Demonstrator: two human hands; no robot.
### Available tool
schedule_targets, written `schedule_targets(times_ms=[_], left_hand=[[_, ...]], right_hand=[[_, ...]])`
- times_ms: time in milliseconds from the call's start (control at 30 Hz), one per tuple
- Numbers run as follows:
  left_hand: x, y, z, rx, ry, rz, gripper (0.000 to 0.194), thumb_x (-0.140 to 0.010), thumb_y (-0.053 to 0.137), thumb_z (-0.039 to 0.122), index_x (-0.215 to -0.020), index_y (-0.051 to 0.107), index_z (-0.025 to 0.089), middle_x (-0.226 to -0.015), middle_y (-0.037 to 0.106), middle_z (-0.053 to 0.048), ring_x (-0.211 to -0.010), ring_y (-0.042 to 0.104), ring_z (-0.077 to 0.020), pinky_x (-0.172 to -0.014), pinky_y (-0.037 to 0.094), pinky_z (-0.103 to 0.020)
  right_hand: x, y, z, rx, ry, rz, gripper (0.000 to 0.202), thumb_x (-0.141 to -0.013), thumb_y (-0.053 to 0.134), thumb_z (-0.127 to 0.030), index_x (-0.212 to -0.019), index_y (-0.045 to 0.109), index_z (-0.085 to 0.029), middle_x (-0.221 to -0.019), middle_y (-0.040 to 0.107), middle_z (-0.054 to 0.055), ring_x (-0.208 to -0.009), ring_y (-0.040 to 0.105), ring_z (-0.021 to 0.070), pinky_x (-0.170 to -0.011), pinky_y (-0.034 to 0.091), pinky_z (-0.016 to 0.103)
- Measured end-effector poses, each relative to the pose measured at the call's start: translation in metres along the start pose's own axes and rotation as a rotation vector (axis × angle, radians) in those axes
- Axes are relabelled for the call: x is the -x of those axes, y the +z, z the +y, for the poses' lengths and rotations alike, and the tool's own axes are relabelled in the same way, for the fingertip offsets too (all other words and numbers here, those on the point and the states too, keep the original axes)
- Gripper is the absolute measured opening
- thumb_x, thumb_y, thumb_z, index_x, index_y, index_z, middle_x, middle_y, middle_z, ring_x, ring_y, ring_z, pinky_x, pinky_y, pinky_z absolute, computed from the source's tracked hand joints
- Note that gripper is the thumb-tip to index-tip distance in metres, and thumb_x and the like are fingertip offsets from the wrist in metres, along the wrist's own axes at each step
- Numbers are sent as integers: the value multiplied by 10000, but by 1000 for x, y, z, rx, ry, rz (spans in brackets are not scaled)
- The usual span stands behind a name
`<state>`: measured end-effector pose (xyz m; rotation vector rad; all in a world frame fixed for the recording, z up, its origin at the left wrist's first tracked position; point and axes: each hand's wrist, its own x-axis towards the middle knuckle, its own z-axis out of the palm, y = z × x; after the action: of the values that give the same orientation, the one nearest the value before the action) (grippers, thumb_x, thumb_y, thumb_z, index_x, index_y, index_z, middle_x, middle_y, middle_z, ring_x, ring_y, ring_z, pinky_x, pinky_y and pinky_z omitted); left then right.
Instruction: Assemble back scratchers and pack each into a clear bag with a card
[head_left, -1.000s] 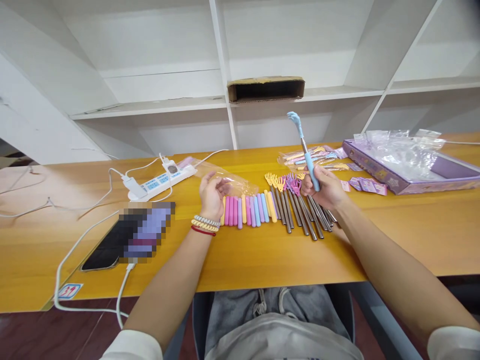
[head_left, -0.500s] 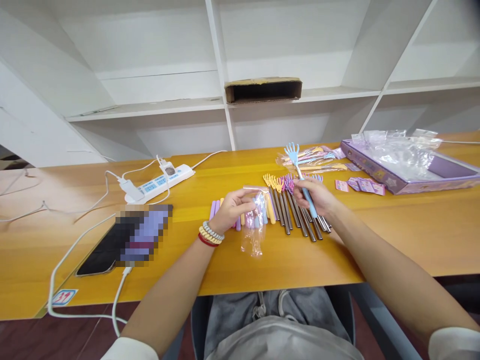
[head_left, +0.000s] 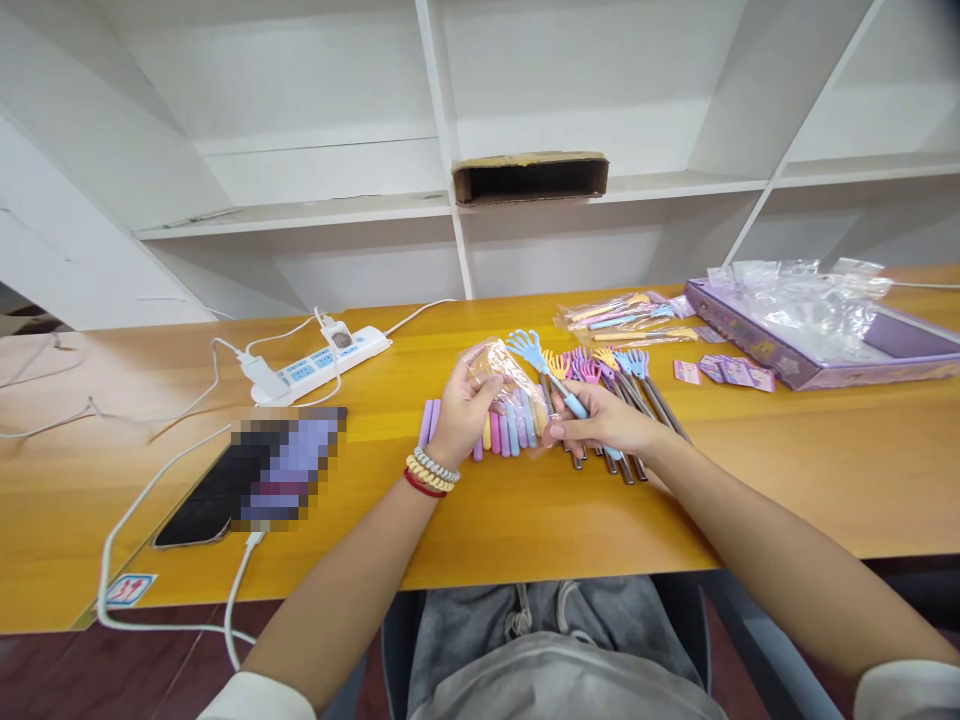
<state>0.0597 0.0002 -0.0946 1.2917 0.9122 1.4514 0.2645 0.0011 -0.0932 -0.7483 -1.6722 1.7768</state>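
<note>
My left hand [head_left: 463, 405] is closed on a clear plastic bag [head_left: 504, 372], which stands up in front of its fingers. In my right hand [head_left: 600, 418] is a blue back scratcher [head_left: 529, 352] with a hand-shaped head, tilted to the upper left, its head beside the bag. My right fingertips also come close to the bag's lower edge; whether they touch it I cannot tell. Below the bag lies a row of pastel handle sleeves [head_left: 504, 437], partly covered by it and my left hand. Under my right hand are several back scratchers [head_left: 637, 375] with metal rods and coloured claw heads.
Bagged back scratchers [head_left: 622, 318] lie farther back. Small printed cards [head_left: 739, 372] sit beside a purple box [head_left: 825, 375] full of clear bags. At left are a power strip [head_left: 322, 365], white cables and a phone [head_left: 206, 495]. A cardboard box [head_left: 531, 182] rests on the shelf.
The blue back scratcher has swung left and down toward my left hand, with my right hand moving left. The bag, which hung down before, is now raised and turned upward.
</note>
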Motion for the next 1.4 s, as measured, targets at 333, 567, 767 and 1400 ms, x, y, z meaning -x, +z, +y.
schedule_targets(times_ms=[333, 567, 767, 1400], left_hand=[[-1, 0, -2, -41, -234, 42, 494, -766, 638, 259, -1204, 449, 130, -864, 680, -92, -583, 613, -116, -487, 481, -201], [2, 1, -1, 71, -228, -36, 536, -709, 695, 224, -1192, 475, 149, -864, 674, -63, -604, 622, -117, -533, 518, -228], [6, 4, 0, 111, -186, -239, 360, -757, 660, 315, -1056, 575, 133, -936, 669, -85, -754, 647, -171, -617, 539, -269], [12, 9, -3, -87, -220, -316, 369, -729, 682, 305, -1021, 524, 145, -777, 657, -68, -528, 597, -126, -389, 420, -195]], right_hand=[[1, -9, 5, -76, -67, -88, 301, -728, 648, -258, -980, 528, -147, -878, 672, 75, -476, 524, 61, -348, 269, 161], [-2, -4, 7, 19, -100, 150, 250, -711, 700, -306, -849, 547, -165, -517, 502, -71, -368, 371, 29, -343, 248, 164], [-8, -3, 6, 93, -174, 363, 276, -668, 726, -365, -767, 567, -163, -610, 507, -51, -421, 349, 21, -371, 257, 183], [-11, -3, 14, 125, -165, 409, 286, -699, 696, -351, -797, 480, -192, -580, 459, -56, -455, 392, 54, -406, 279, 201]])
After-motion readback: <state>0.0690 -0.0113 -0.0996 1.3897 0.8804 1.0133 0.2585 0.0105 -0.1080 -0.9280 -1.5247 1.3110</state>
